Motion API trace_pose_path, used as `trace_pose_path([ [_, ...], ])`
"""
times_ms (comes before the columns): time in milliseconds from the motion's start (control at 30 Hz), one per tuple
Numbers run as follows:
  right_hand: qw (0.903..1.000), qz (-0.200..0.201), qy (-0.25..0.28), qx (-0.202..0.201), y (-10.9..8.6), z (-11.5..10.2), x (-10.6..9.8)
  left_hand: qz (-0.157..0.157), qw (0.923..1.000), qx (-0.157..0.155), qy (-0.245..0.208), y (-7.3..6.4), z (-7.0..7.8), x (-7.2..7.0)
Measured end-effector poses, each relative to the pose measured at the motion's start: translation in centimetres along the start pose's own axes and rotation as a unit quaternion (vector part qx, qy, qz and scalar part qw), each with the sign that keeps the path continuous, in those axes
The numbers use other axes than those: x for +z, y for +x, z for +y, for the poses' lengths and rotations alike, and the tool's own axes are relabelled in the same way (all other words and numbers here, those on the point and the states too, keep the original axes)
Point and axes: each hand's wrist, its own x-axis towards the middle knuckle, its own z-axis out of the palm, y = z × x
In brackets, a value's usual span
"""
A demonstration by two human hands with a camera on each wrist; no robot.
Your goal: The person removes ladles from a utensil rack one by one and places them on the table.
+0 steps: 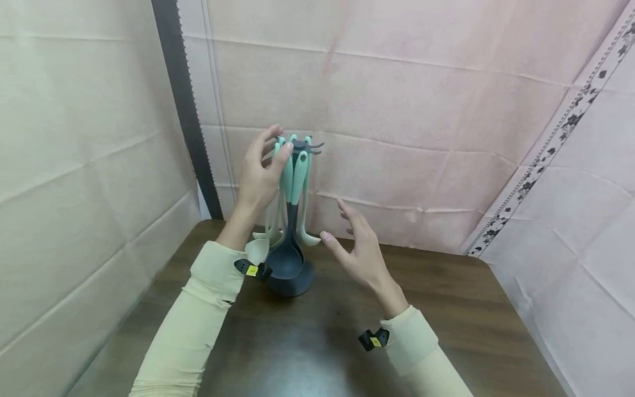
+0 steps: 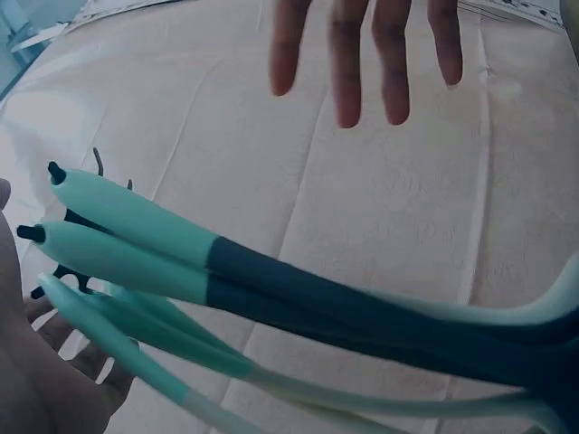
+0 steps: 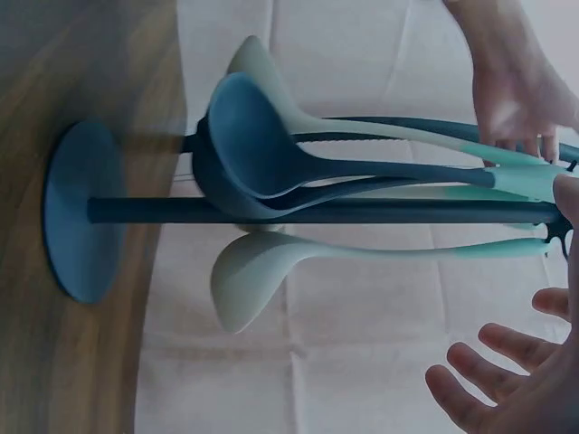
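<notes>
A dark blue utensil stand (image 1: 299, 279) stands upright with several utensils with mint-green handles hanging from its hooked top. Two dark ladles (image 3: 249, 136) hang one over the other at the front. A pale ladle (image 3: 253, 276) hangs to the right. More pale utensils, such as a pale spoon-like one (image 1: 257, 251), hang at the left, partly behind the left arm. My left hand (image 1: 260, 176) is at the top left of the stand, its loosely bent fingers beside the handles; contact is hard to tell. My right hand (image 1: 362, 253) hovers right of the stand, fingers spread, holding nothing.
The stand rests on a brown wooden table (image 1: 436, 309) near its back edge. Pale creased cloth (image 1: 397, 121) hangs behind and on both sides. Each sleeve cuff carries a small black wrist camera (image 1: 374, 339).
</notes>
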Motion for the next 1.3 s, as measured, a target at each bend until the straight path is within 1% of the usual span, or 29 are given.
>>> trace_pose_path([
  [100, 1.0, -0.002, 0.005, -0.002, 0.3, -0.4, 0.2, 0.008, 0.9999, -0.001, -0.009, 0.4, -0.3, 0.5],
  [200, 1.0, -0.001, 0.008, 0.006, 0.5, -0.6, 0.4, 0.026, 0.9996, 0.0, -0.015, 0.5, -0.6, 1.1],
  [267, 0.9999, 0.001, 0.011, 0.01, 0.6, -0.8, 0.7, 0.041, 0.9989, 0.007, -0.02, 0.5, -1.0, 1.6],
  [333, 0.9998, 0.002, 0.017, 0.013, 0.7, -1.1, 1.0, 0.062, 0.9975, 0.021, -0.026, 0.5, -1.3, 2.1],
  [433, 0.9996, -0.006, 0.026, 0.012, 1.0, -1.5, 1.7, 0.093, 0.9946, 0.038, -0.028, 0.6, -1.8, 2.6],
  [533, 0.9994, -0.011, 0.03, 0.011, 1.2, -1.6, 2.2, 0.114, 0.9919, 0.045, -0.034, 0.6, -2.0, 3.1],
  [633, 0.9994, -0.01, 0.03, 0.013, 1.3, -1.6, 2.5, 0.123, 0.9904, 0.048, -0.043, 0.7, -2.1, 3.4],
  [800, 0.9991, -0.013, 0.036, 0.015, 1.5, -1.5, 2.7, 0.126, 0.9897, 0.049, -0.049, 0.6, -2.4, 3.8],
  [900, 0.9987, -0.012, 0.047, 0.011, 1.6, -1.6, 2.8, 0.125, 0.9898, 0.049, -0.05, 0.5, -2.4, 3.9],
  [967, 0.9978, -0.009, 0.065, 0.006, 1.7, -1.6, 3.0, 0.126, 0.9896, 0.048, -0.051, 0.5, -2.4, 3.9],
  [1033, 0.9964, -0.008, 0.084, 0.001, 1.9, -1.8, 3.2, 0.128, 0.989, 0.047, -0.056, 0.5, -2.2, 4.0],
  [1067, 0.9957, -0.008, 0.092, -0.002, 2.0, -1.8, 3.3, 0.13, 0.9887, 0.047, -0.058, 0.4, -1.9, 4.0],
  [1133, 0.9944, -0.009, 0.105, -0.004, 2.1, -1.9, 3.5, 0.133, 0.988, 0.044, -0.064, 0.1, -0.6, 3.9],
  [1233, 0.994, -0.011, 0.108, 0.004, 2.3, -2.3, 3.8, 0.135, 0.9874, 0.041, -0.073, -0.4, 1.1, 3.8],
  [1267, 0.994, -0.01, 0.109, 0.008, 2.3, -2.3, 3.8, 0.135, 0.9872, 0.041, -0.075, -0.5, 1.5, 3.8],
  [1300, 0.994, -0.009, 0.108, 0.012, 2.4, -2.4, 3.8, 0.136, 0.9869, 0.042, -0.077, -0.5, 1.4, 3.9],
])
